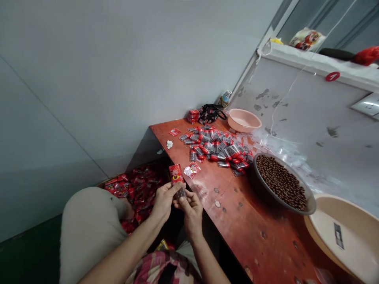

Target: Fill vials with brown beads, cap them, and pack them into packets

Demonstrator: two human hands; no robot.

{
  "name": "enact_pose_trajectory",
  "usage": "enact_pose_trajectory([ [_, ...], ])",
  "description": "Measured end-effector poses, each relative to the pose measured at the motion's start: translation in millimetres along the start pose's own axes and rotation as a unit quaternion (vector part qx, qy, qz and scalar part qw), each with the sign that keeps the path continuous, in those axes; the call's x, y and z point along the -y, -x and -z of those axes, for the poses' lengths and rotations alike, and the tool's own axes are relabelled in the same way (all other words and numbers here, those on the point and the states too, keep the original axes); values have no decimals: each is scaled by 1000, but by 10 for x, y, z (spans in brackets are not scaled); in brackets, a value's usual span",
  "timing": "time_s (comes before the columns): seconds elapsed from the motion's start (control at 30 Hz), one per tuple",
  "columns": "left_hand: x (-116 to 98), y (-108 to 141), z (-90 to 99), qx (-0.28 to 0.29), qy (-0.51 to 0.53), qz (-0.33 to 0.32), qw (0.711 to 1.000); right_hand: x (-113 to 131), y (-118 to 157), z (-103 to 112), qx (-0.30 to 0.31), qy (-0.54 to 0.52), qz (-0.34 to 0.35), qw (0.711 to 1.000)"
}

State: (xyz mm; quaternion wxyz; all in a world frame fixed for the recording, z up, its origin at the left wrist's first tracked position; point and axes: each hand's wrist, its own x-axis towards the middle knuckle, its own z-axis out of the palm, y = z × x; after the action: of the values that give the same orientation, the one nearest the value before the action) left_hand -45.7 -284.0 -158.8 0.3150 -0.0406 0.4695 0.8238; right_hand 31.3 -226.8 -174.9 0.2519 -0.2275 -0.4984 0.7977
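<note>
Just off the near edge of the red table, my left hand is closed on a red printed card. My right hand pinches a small clear pack of dark brown balls, which sits against the card's lower end. Both hands nearly touch. Beside them on the table edge lies another printed card. Farther back is a heap of small clear packs with red caps. A dark bowl to the right holds brown balls.
At the right stands a large beige basin. A pink basin, a floral bag and red boxes stand at the back. Clear plastic pieces lie along the wall. Below left, a box holds many red packets beside my knee.
</note>
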Motion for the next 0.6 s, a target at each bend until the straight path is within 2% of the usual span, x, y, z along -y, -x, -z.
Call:
enact_pose_trajectory([
  [0.17, -104, 20, 16, 85, 62, 25, 994, 23, -23, 42, -2, -21, -47, 999],
  [0.27, -91, 1, 27, 80, 55, 37, 995, 45, -24, 41, 1, 31, -9, 999],
  [0.37, 12, -3, 24, 64, 35, 37, 997, 48, -55, 37, -19, 52, 22, 998],
  [0.43, 82, 10, 17, 55, 37, 28, 997, 49, -113, 47, -15, 35, 5, 999],
  [0.5, 110, 25, 18, 53, 46, 24, 997, 55, -196, 58, 15, 15, -24, 999],
  [0.6, 65, 25, 73, 74, 57, 48, 994, 64, -323, 32, 57, 24, -39, 997],
])
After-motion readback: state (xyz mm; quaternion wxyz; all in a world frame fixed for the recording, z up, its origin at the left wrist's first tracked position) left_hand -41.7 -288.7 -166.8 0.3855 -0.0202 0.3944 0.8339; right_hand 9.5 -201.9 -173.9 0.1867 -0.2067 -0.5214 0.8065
